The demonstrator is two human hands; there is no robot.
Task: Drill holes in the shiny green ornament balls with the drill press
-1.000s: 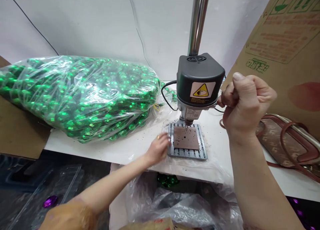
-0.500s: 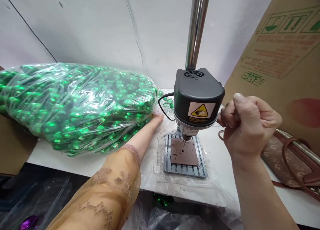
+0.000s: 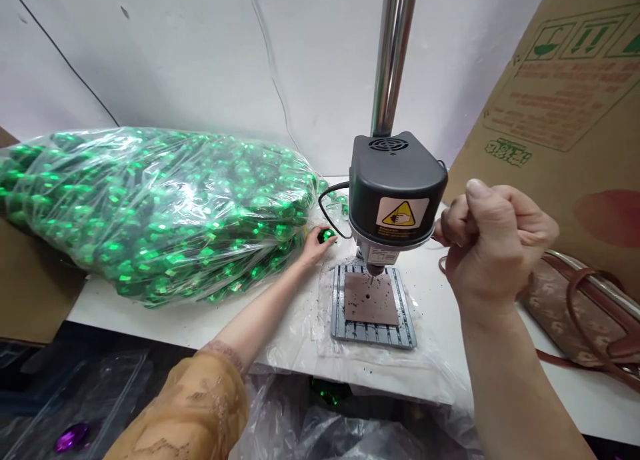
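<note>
Between the fingers of my left hand [image 3: 313, 248] is a shiny green faceted bead [image 3: 327, 235], held at the mouth of a clear plastic bag [image 3: 170, 213] full of similar green beads. Right of it stands a small black drill press [image 3: 397, 180] with a yellow warning label. My right hand [image 3: 500, 247] is a fist at the machine's right side, closed on its lever, which is mostly hidden. Below the chuck and thin bit [image 3: 373, 275], a brown square pad [image 3: 359, 310] with a dark hole lies on the slotted grey base [image 3: 339, 323]. Dark shavings are scattered on both.
A steel column [image 3: 395, 53] rises behind the drill head. At right, a large cardboard box [image 3: 555, 127] and a patterned brown handbag [image 3: 560, 300] stand on the white table [image 3: 190, 327]. Under the table edge are plastic bags and a purple gem [image 3: 71, 437].
My left hand has come out from beside the bag toward me, now showing a green bead in its fingers. My right fist stays by the drill press.
</note>
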